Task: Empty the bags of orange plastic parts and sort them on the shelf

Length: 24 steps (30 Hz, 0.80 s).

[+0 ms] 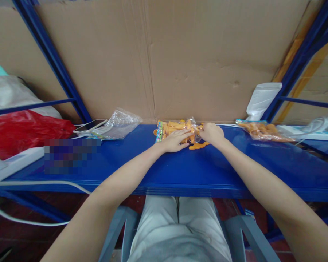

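Observation:
A clear plastic bag (191,123) with a colourful printed strip at its left end lies on the blue shelf, full of orange plastic pieces (175,125). Across the front of this bag rests my left hand (176,141), its fingers stretched out and pointing right. My right hand (212,134) is closed at the bag's right end, beside the orange pieces there. Its fingertips are turned away, so what they grip is hidden. One loose orange piece (198,146) lies on the shelf just below the two hands.
A second bag of orange pieces (265,131) lies at the right by a white packet (264,98). To the left are an empty-looking clear bag (121,123), a phone (91,126) and a red plastic bag (30,131). Cardboard (194,62) backs the blue shelf (180,174).

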Tool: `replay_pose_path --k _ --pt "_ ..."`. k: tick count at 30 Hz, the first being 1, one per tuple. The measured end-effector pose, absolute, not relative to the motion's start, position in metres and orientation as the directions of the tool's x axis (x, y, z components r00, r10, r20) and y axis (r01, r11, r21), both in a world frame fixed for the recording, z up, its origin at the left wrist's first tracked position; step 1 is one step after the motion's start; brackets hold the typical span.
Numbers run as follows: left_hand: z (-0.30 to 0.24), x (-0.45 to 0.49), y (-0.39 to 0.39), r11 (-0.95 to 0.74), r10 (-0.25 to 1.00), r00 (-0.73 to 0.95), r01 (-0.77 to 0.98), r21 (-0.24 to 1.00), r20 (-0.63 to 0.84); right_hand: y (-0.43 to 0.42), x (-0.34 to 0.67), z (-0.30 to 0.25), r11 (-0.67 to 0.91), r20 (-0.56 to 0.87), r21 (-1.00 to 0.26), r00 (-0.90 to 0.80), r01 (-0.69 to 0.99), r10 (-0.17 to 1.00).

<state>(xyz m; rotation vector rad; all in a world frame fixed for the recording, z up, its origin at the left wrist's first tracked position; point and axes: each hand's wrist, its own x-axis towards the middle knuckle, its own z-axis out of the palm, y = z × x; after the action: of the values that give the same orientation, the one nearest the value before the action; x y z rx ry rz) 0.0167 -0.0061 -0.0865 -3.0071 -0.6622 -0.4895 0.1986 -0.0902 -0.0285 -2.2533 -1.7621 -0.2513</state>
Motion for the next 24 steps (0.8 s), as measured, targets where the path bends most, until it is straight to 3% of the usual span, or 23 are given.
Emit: replay_pose_path --k 6,12,17,24 --pt "-0.082 0.019 -0.010 -0.910 0.407 0.869 0.414 0.038 0.283 -0.090 0.203 -0.029 -0.223 0.273 -0.100 0.242 0.970 0.931" --pt "-0.081 0.020 -0.014 -0.907 0.410 0.863 0.421 0.026 0.294 -0.088 0.205 -0.035 -0.062 0.444 -0.074 0.088 0.995 0.892" --pt "-0.080 0.021 -0.015 -0.910 0.398 0.862 0.415 0.015 0.314 -0.077 0.208 -0.042 0.000 0.470 -0.024 0.011 1.000 0.882" --pt "-0.078 0.023 -0.017 -0.896 0.431 0.854 0.443 0.028 0.292 -0.072 0.209 -0.038 -0.100 0.475 -0.081 0.126 0.992 0.871"
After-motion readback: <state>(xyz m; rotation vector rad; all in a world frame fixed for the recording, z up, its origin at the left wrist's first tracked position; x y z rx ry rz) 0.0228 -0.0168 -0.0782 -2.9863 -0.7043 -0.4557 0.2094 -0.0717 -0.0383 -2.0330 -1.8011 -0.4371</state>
